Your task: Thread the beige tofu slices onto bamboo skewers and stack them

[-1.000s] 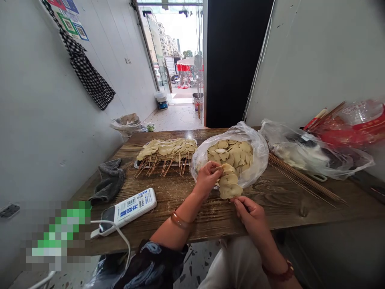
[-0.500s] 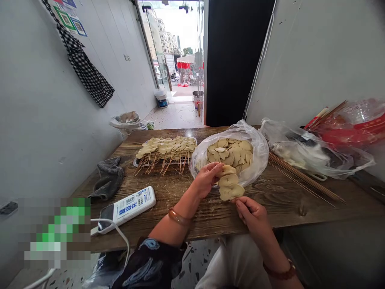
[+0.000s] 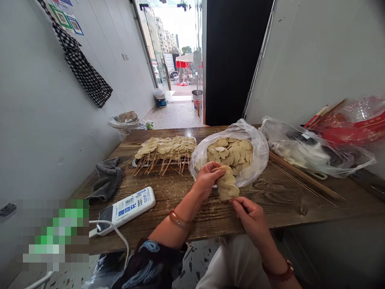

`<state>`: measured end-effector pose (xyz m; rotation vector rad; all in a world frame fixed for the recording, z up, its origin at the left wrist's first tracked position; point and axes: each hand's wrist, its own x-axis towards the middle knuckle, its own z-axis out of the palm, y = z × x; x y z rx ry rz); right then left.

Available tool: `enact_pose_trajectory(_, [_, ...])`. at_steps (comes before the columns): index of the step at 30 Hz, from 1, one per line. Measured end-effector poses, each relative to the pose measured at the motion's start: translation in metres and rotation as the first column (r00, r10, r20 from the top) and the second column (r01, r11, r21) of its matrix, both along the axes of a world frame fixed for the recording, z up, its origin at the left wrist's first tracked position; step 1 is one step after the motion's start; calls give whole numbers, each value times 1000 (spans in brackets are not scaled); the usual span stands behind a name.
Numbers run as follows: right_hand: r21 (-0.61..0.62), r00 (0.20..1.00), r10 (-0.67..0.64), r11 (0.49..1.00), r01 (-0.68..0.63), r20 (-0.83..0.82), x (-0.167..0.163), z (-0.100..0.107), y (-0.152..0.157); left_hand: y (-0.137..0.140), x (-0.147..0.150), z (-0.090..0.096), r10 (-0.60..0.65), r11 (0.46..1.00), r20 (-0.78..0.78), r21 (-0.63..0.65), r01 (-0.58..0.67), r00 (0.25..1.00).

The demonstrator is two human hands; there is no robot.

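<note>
A short row of thin, pale yellow, rounded slices [image 3: 227,188] hangs between the two hands, its long axis running from far to near, with a slight lean to the right at the near end. The left hand [image 3: 207,180] is at the far end, coming in from the left, thumb and fingers pinched on the farthest slice; the right hand [image 3: 252,214] sits nearer the body and to the right, its fingertips closed at the row's near end. Both hands are about equally close to it — one at each end.

Just beyond the left hand lies the crumpled, clear plastic bag [image 3: 261,160], its mouth open over a heap of loose, pale yellow slices [image 3: 236,154]. To the left, on the brown, wood-grained table [image 3: 180,196], a shallow silvery tray [image 3: 134,163] bears stacked skewers of pale slices [image 3: 165,146], bare sticks toward the near side. A bundle of thin brown wooden sticks [image 3: 303,174] lies well to the right.

Any stick inside the held row is hidden by the slices, and what exactly the right fingertips pinch is too small to tell. The left fingers' undersides are out of sight — and the left hand covers part of the bag's near edge.
</note>
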<state>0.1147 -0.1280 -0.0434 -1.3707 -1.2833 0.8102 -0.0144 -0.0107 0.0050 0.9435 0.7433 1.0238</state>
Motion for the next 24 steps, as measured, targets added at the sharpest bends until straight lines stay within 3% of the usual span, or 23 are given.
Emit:
enact_pose_trajectory(4, [-60,989,-35,998,27,-143,5,-7,1,1,-4,4,-134,987,87,-81,141,987])
enact_pose_trajectory(7, [-77,970,-60,996,43,-237,6,-10,0,5,-7,2,-151,984,103,-78,159,983])
enact_pose_trajectory(12, [-84,916,-130,991,106,-379,9,-11,-4,18,-12,-4,48,998,47,36,-50,998])
enact_pose_trajectory(15, [-80,871,-201,980,185,-448,19,-11,-5,25,-15,-8,174,974,-34,155,-167,984])
enact_pose_trajectory(17, [-82,848,-246,968,235,-469,28,-10,-5,29,-14,-12,206,956,-91,230,-181,974])
enact_pose_trajectory(20, [-86,816,-275,959,270,-508,38,-10,-2,34,-12,-18,280,903,-262,398,-161,924])
enact_pose_trajectory(24, [-71,810,-262,962,265,-525,40,-12,0,37,-14,-21,474,742,-503,671,-20,722])
